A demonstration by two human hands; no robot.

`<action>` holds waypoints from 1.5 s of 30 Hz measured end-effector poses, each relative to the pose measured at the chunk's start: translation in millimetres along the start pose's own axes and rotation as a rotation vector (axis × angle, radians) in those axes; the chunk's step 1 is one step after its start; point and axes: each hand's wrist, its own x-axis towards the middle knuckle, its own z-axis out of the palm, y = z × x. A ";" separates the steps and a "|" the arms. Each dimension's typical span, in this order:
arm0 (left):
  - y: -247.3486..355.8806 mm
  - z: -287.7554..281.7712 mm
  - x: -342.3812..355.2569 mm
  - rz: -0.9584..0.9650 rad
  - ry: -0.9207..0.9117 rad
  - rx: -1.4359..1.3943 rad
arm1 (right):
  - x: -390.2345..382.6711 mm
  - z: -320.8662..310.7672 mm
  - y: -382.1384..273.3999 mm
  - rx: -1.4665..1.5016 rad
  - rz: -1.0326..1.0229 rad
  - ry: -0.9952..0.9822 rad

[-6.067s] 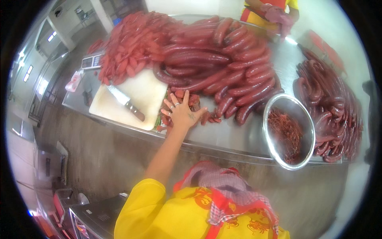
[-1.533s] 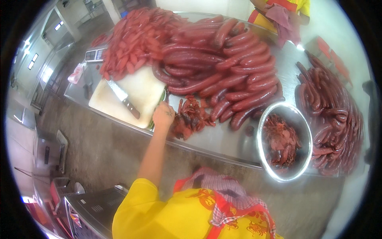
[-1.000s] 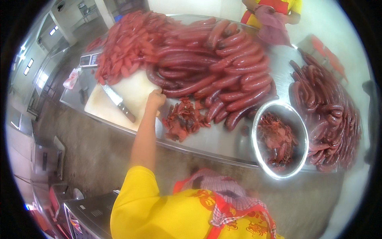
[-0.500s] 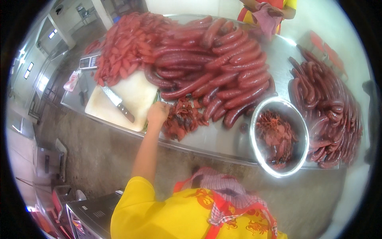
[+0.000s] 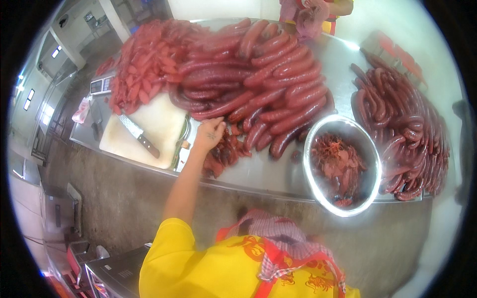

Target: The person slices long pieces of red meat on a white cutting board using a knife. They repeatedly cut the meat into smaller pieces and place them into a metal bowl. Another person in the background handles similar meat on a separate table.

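Note:
My left hand [image 5: 210, 133] is palm down at the left edge of a pile of dark red sausage scraps [image 5: 229, 150], touching it. Its fingers are partly stretched out toward the right, near the end of a long sausage, with their tips hardly visible. Thick glossy red sausages [image 5: 293, 82] are heaped just beyond the hand. Left of it lies a white cutting board [image 5: 166, 116] with a wooden-handled knife [image 5: 140, 136] resting on top. A small brownish piece [image 5: 186, 145] is by the board's right edge. My right hand is not in view.
A shiny metal bowl [image 5: 308, 171] with scraps stands at the table's near edge. More sausages [image 5: 397, 119] are heaped at the right. Red slices [image 5: 149, 64] and a scale [image 5: 102, 85] are at the far left. Across the table, another person's hands hold a pink cloth [image 5: 312, 17].
My left hand has moved right and slightly away from me, from the board's edge onto the scrap pile. The whole view has shifted a little, and the strip beside the board now shows.

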 end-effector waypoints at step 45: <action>-0.2 -74.0 -43.3 0.197 -0.177 0.601 | -11.0 -19.3 -8.8 0.755 0.780 -0.017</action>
